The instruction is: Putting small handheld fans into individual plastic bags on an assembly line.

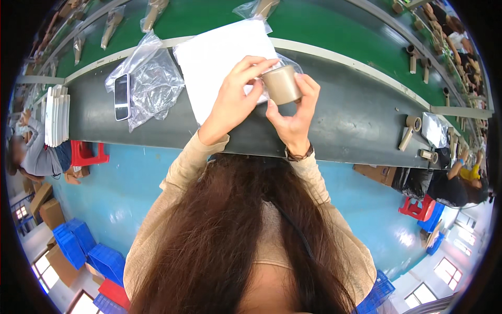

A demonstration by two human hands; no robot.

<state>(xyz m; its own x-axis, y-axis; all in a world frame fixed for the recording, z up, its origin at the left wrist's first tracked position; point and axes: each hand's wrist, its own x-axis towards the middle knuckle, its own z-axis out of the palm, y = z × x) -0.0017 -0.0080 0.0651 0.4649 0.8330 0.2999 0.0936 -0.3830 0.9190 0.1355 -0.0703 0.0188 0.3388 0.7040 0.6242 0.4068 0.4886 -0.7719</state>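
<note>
Right hand grips tan cylinder over grey surface, between near and far edges. Left hand curls at cylinder's left side, can't tell if gripping. White sheet overlaps far edge.

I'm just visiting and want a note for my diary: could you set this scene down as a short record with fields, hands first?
Right hand: grips a short tan cylinder between thumb and fingers
Left hand: fingers bent at the cylinder's left side; contact hard to tell
Beneath: white sheet on a dark worktop
Left on worktop: phone beside crumpled clear plastic
Right on worktop: tan tubular pieces
Beyond worktop: green surface with bagged tan pieces
Floor: blue, with red stool at left
</note>
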